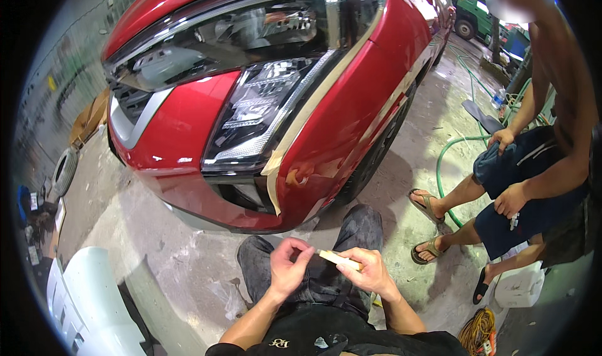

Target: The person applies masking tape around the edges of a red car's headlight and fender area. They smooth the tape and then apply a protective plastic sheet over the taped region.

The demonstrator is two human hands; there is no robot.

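In front of my lap, my right hand is closed around a small pale yellow bar-shaped piece. A thin dark tip sticks out of its left end, and its exact kind is unclear. My left hand pinches thumb and fingers together at that dark tip. Just beyond both hands is the front corner of a red car. Its headlight is edged by a strip of masking tape running down to the bumper, and more tape follows the wheel arch.
To my right a person in dark shorts and flip-flops sits close by, hands on the lap. A green hose crosses the concrete floor near them. A white jug and coiled orange cable lie right; a pale car panel lies left.
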